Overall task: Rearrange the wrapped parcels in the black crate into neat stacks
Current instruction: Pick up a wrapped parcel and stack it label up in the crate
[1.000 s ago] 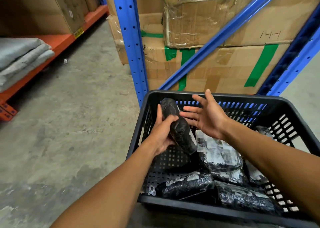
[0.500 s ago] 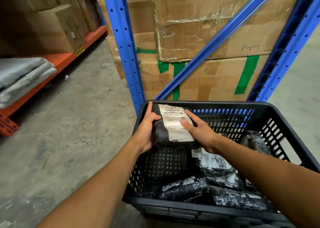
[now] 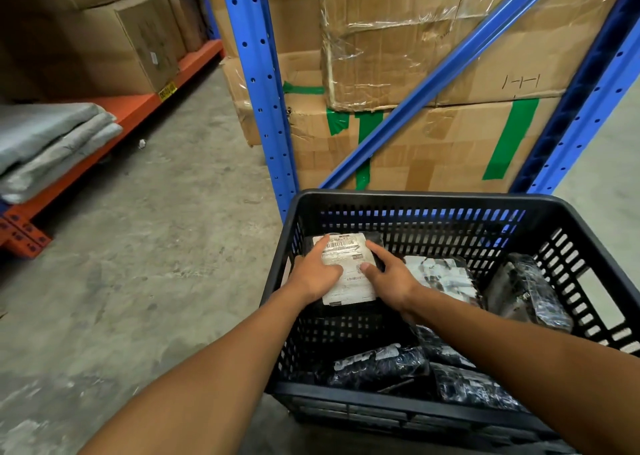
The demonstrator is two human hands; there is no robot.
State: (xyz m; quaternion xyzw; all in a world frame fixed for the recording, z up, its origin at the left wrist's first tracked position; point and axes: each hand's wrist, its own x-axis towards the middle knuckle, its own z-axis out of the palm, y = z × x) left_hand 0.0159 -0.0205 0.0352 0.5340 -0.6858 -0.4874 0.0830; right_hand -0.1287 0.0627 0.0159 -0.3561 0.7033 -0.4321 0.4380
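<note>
Labelled parcel [image 3: 349,257], label up, in far-left corner of black crate [image 3: 415,200]: left hand [image 3: 317,276] and right hand [image 3: 389,280] press it flat, grip slack, fingers straight, probably bedding a stack base; other parcels [image 3: 440,278] lie jumbled right.

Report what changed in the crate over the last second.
The labelled parcel, gripped on edge by the left hand, was turned label-up and lowered into the far-left corner of the black crate. The right hand, open beside it before, came onto it; both hands now rest on top. The other parcels stayed put.
</note>
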